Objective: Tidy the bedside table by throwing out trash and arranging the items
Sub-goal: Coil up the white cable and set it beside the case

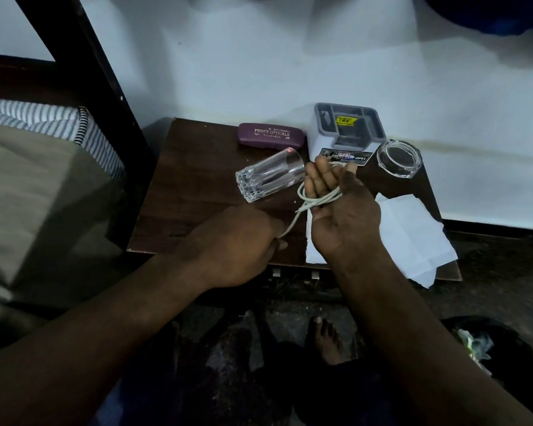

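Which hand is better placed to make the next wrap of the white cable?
Left. The left hand pinches the free tail of the cable and can likely swing it round. The right hand serves as the spool, with loops round its straight fingers.

I am in a bedroom at home; a bed (28, 179) with a striped sheet (43, 121) and a dark frame (86, 72) stands at my left; just beside it a small dark wooden bedside table (197, 186) sits against a pale painted wall (259, 56); on the table lie personal things, a purple spectacle case (271, 135), a glass tumbler (270, 176) on its side, a grey organiser (348, 127); my bare foot (326, 339) rests on a dark, rough floor (490, 256).
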Available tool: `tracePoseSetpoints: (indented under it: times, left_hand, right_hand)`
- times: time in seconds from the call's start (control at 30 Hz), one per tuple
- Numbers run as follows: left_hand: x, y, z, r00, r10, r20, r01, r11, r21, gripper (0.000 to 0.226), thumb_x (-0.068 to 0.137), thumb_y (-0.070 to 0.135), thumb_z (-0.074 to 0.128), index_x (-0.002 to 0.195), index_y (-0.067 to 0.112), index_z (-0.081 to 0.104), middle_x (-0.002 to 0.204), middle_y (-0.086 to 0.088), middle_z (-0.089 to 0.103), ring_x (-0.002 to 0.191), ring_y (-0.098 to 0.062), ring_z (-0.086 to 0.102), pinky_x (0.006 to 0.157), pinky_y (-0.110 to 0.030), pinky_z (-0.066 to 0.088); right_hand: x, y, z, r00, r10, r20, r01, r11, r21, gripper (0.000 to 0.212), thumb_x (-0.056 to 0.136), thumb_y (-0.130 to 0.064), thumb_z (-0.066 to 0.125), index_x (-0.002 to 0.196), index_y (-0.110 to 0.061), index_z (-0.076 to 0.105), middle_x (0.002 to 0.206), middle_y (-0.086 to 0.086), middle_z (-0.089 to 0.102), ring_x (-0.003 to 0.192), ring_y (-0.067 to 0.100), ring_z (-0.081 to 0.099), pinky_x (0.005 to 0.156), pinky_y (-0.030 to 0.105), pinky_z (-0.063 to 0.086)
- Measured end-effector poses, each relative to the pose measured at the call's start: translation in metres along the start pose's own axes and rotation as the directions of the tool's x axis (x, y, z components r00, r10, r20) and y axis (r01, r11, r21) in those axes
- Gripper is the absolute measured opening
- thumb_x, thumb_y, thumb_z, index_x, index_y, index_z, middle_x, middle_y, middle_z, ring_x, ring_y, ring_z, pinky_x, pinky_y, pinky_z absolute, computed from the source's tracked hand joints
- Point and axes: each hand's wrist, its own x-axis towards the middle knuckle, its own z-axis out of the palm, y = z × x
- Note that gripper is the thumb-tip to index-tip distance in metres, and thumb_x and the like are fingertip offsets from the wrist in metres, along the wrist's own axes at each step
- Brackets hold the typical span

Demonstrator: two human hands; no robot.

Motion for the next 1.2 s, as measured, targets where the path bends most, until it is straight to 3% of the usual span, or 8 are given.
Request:
tracePoseSetpoints:
  times: [0.1, 0.3, 0.4, 0.53, 0.67, 0.8, 1.03, 1.2]
  left_hand:
    - [0.000, 0.005, -0.010, 0.993, 0.100, -0.058, -0.100, 0.995, -0.001, 0.021, 0.092, 0.043, 0.041, 0.077, 0.028, 0.043, 0.091, -0.007, 0.069, 0.086, -0.031, 0.067, 0.071, -0.038, 0.052]
    - [-0.003, 0.005, -0.020, 0.950, 0.194, -0.244, -0.198, 0.980, 0.006, 0.014, 0.088, 0.025, 0.061, 0.084, 0.015, 0.070, 0.085, -0.002, 0.070, 0.081, -0.026, 0.067, 0.068, -0.040, 0.054]
    - [-0.001, -0.005, -0.027, 0.912, 0.110, -0.396, -0.141, 0.989, -0.050, 0.006, 0.086, 0.019, 0.070, 0.088, 0.015, 0.074, 0.087, -0.002, 0.072, 0.083, -0.023, 0.068, 0.074, -0.036, 0.053]
    - [0.002, -0.024, -0.034, 0.896, -0.071, -0.438, -0.017, 0.981, -0.194, 0.013, 0.083, 0.029, 0.082, 0.088, 0.018, 0.078, 0.090, 0.002, 0.070, 0.087, -0.016, 0.065, 0.079, -0.035, 0.051]
    - [0.005, -0.029, -0.033, 0.913, -0.237, -0.331, 0.052, 0.875, -0.482, 0.012, 0.082, 0.021, 0.085, 0.084, 0.015, 0.074, 0.095, 0.002, 0.071, 0.086, -0.013, 0.069, 0.081, -0.038, 0.056]
    - [0.006, -0.029, -0.032, 0.926, -0.327, -0.186, 0.131, 0.743, -0.657, 0.011, 0.091, 0.022, 0.078, 0.084, 0.016, 0.071, 0.071, -0.002, 0.075, 0.072, -0.021, 0.075, 0.082, -0.046, 0.060]
    - [0.008, -0.023, -0.038, 0.881, -0.470, 0.054, 0.186, 0.239, -0.953, 0.026, 0.082, 0.000, 0.077, 0.098, 0.014, 0.064, 0.093, -0.013, 0.065, 0.086, -0.022, 0.062, 0.076, -0.031, 0.049]
    - [0.005, -0.026, -0.043, 0.866, -0.440, 0.239, 0.327, 0.136, -0.935, 0.037, 0.062, 0.018, 0.082, 0.098, 0.014, 0.071, 0.085, -0.005, 0.074, 0.080, -0.014, 0.069, 0.078, -0.032, 0.051]
  right_hand:
    - [-0.001, 0.011, 0.002, 0.995, -0.101, -0.025, 0.095, 0.981, -0.172, 0.028, 0.111, -0.021, 0.048, 0.120, 0.003, 0.059, 0.124, 0.023, 0.072, 0.120, 0.036, 0.070, 0.104, 0.039, 0.055]
    - [-0.009, 0.030, 0.006, 0.988, -0.098, 0.122, 0.142, 0.888, -0.437, 0.019, 0.106, -0.015, 0.058, 0.096, -0.002, 0.068, 0.096, 0.016, 0.076, 0.089, 0.024, 0.069, 0.073, 0.031, 0.053]
    - [-0.010, 0.038, 0.004, 0.970, -0.067, 0.233, 0.198, 0.774, -0.602, 0.027, 0.106, -0.019, 0.058, 0.086, -0.005, 0.069, 0.080, 0.022, 0.064, 0.074, 0.029, 0.058, 0.065, 0.040, 0.048]
    - [-0.012, 0.039, 0.005, 0.949, 0.067, 0.307, 0.119, 0.829, -0.546, 0.032, 0.109, -0.020, 0.052, 0.088, -0.003, 0.069, 0.082, 0.021, 0.067, 0.073, 0.028, 0.063, 0.073, 0.041, 0.052]
    - [-0.013, 0.032, 0.008, 0.923, 0.152, 0.353, 0.092, 0.805, -0.586, 0.041, 0.110, -0.028, 0.048, 0.084, -0.006, 0.069, 0.062, 0.008, 0.069, 0.047, 0.017, 0.061, 0.047, 0.024, 0.052]
    - [-0.012, 0.023, 0.007, 0.897, 0.214, 0.387, 0.042, 0.830, -0.556, 0.041, 0.111, -0.027, 0.045, 0.085, -0.006, 0.068, 0.065, 0.012, 0.065, 0.059, 0.022, 0.055, 0.052, 0.025, 0.045]
    - [-0.011, 0.010, 0.004, 0.833, 0.327, 0.446, -0.074, 0.866, -0.495, 0.025, 0.106, -0.013, 0.051, 0.084, -0.010, 0.063, 0.063, 0.002, 0.055, 0.046, 0.007, 0.044, 0.054, 0.025, 0.035]
    - [-0.010, 0.004, 0.001, 0.765, 0.377, 0.523, -0.052, 0.845, -0.533, 0.029, 0.098, -0.005, 0.056, 0.076, -0.014, 0.072, 0.067, 0.004, 0.060, 0.051, 0.009, 0.050, 0.056, 0.024, 0.042]
